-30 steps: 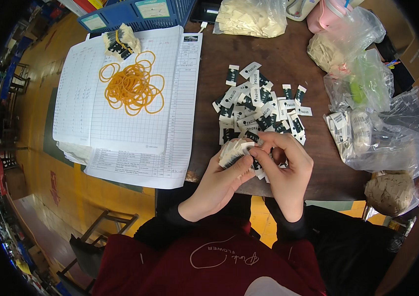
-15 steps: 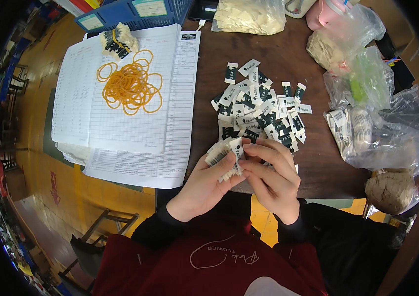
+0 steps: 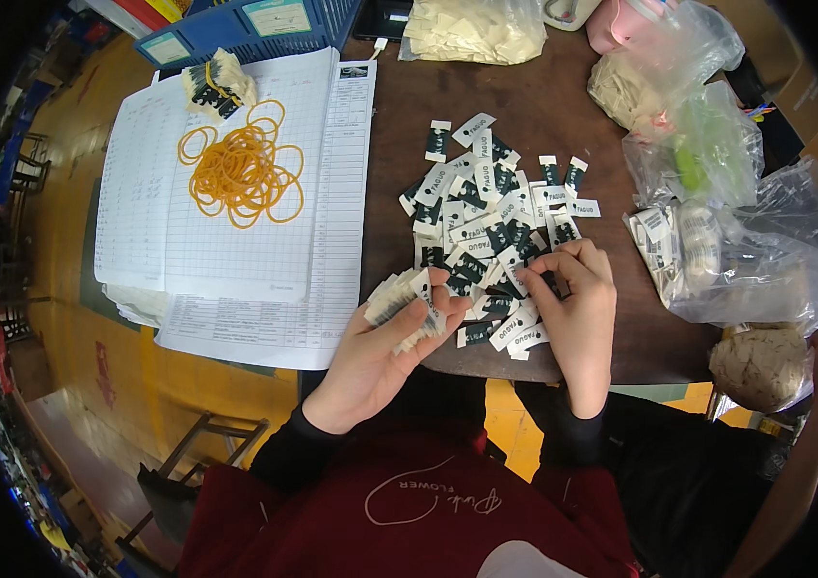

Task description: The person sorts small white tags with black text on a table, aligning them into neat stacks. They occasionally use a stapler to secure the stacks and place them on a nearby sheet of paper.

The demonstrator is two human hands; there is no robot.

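Observation:
A thick stack of small woven clothing labels (image 3: 392,310) sits in my left hand (image 3: 361,361), its thumb pressed over the front and its fingers behind. Off to its right, my right hand (image 3: 578,308) reaches down at the near right part of a loose heap of labels (image 3: 472,236). Its thumb and forefinger pinch the end of a white label (image 3: 513,268); the other fingers are curled. The heap mixes white labels with dark print and dark green ones with white ends, lying every way over each other on the brown table (image 3: 399,106).
An open ledger (image 3: 236,260) with orange rubber bands (image 3: 240,178) and a banded label bundle (image 3: 218,85) lies left. Behind it stands a blue crate (image 3: 245,29). A bag of cream pieces (image 3: 474,29) is at the back; clear plastic bags (image 3: 765,260) line the right.
My right hand has left the stack and moved right and down to the heap. My left hand, still holding the stack, has shifted slightly left. The whole view has slid a little.

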